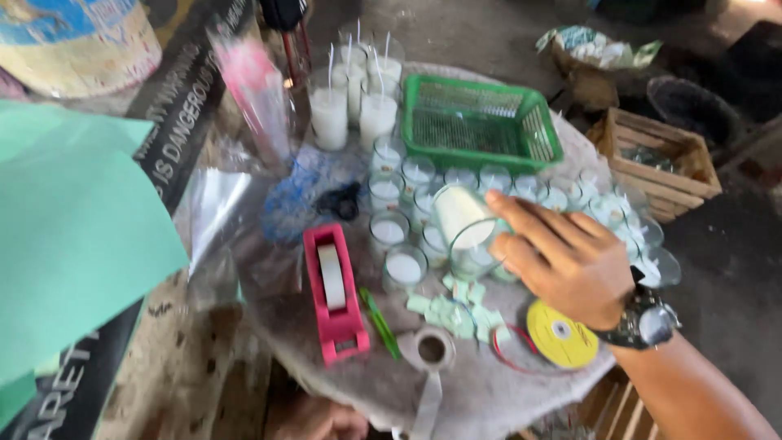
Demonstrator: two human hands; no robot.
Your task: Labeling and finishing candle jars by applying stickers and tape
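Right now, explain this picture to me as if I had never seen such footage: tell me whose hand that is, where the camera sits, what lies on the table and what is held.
There is no machine here. A person wears a camera on the head, so the one picture looks down at their own hands. The right hand, with a wristwatch, grips a small glass candle tilted on its side. The left hand shows only at the bottom edge, blurred; whether it holds anything cannot be told. On the round table stand many more glass candles, a green plastic basket, a pink tape dispenser, a yellow spool and little pale green paper pieces. A wooden crate sits beyond.
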